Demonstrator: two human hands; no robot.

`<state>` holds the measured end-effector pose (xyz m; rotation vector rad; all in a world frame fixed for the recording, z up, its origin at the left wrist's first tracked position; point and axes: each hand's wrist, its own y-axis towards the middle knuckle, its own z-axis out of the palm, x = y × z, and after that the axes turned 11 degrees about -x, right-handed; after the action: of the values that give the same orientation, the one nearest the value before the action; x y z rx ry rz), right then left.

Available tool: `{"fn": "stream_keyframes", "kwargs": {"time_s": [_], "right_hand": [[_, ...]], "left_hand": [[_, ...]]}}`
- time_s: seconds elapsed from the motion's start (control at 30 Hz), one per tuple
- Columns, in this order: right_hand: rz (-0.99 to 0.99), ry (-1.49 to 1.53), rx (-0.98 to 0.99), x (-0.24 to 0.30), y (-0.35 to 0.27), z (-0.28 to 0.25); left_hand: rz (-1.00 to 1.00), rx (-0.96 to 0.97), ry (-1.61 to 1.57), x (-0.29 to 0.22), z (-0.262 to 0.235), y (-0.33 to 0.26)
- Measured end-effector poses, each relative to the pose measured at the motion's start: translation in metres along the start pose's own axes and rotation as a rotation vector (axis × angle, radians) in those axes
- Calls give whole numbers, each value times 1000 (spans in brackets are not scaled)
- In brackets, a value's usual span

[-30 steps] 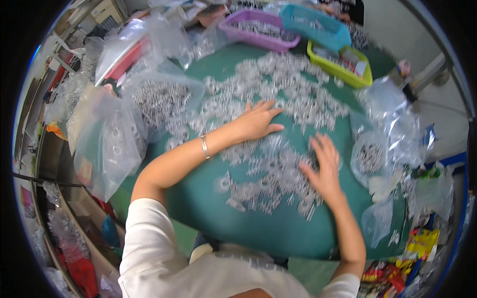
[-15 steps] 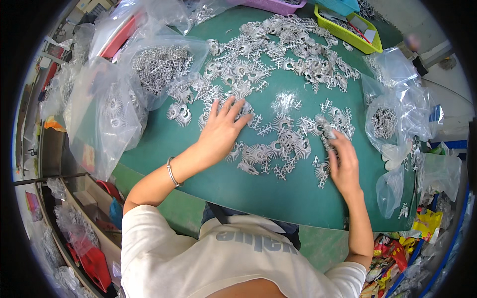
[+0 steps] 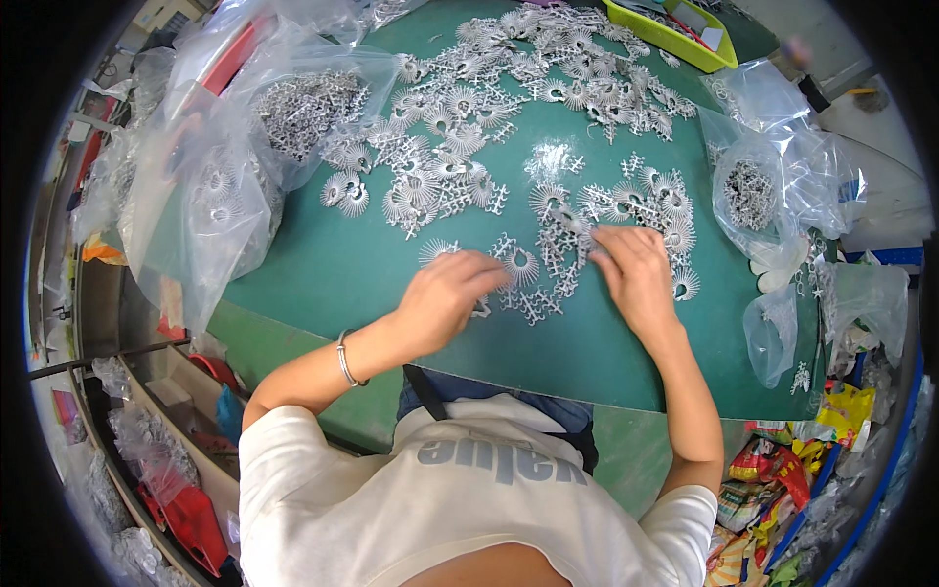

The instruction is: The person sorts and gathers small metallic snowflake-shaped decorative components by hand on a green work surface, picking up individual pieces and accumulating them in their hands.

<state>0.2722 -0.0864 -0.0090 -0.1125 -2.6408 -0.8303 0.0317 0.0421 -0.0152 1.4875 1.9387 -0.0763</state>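
On the green table lie many silver-grey castings, some round and rayed like sunbursts, others branched like twigs. My left hand (image 3: 449, 301) is low over the near group, its fingers bent and pressed together beside a sunburst piece (image 3: 521, 266); what lies under its fingertips is hidden. To the right, my right hand (image 3: 632, 266) is cupped, thumb apart from the fingers. Its fingertips touch the edge of a cluster of branched pieces (image 3: 562, 245). More sunburst pieces (image 3: 675, 203) lie just beyond its knuckles. A larger heap (image 3: 460, 108) spreads across the far middle.
Clear plastic bags of castings stand at the left (image 3: 311, 115) and right (image 3: 750, 191). A yellow-green basket (image 3: 675, 35) sits at the far right edge. Boxes (image 3: 176, 401) are low on the left; colourful packets (image 3: 773, 479) are low on the right. The table's near edge (image 3: 548, 396) runs before me.
My left hand has come nearer and curled from spread fingers. My right hand has moved left and farther away, and castings beside it have shifted. The whole view has tilted slightly.
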Motion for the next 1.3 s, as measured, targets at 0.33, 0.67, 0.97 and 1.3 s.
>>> {"fn": "stream_keyframes", "kwargs": {"time_s": [0.33,0.67,0.97,1.3], "right_hand": [[821,479,-204,-17,-25,-36],[768,252,-43,-8,-35,-44],[984,570,-74,-4,-55,-58],[361,-124,184,16,-33,-49]], "left_hand": [[-483,-515,-618,19,-7,8],[-409,-575,-678,13,-11,20],[-262,-438,-326,0,-19,26],[19,-96,230,-12,43,80]]}}
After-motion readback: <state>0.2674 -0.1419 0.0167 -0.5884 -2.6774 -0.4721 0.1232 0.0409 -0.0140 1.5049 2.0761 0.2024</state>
